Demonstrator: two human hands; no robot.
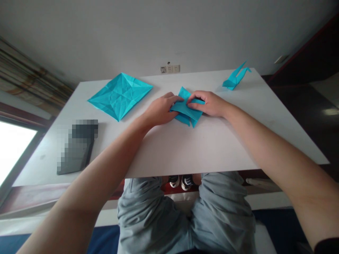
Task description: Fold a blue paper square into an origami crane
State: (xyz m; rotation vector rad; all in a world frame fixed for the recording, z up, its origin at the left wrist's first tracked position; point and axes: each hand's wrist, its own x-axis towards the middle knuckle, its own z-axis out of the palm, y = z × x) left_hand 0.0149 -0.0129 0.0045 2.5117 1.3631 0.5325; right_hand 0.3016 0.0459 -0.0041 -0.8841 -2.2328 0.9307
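Note:
Between my hands lies a partly folded sheet of turquoise origami paper point(189, 112), with pointed flaps at its far and near edges. My left hand point(162, 108) grips its left side, fingers on top and thumb at the near edge. On the right, my right hand point(208, 103) pinches a fold near the middle, thumb and forefinger close together. A creased turquoise square point(120, 95) is spread out to the left of my left hand. Beyond my right hand stands a folded paper crane point(233, 81) in the same colour.
All the paper is on a white table point(185, 151). A dark, pixelated flat object point(78, 148) lies at the left. Wall sockets point(170, 69) sit just above the table's far edge. My legs point(148, 208) are below the near edge. A curtain point(34, 77) hangs at the left.

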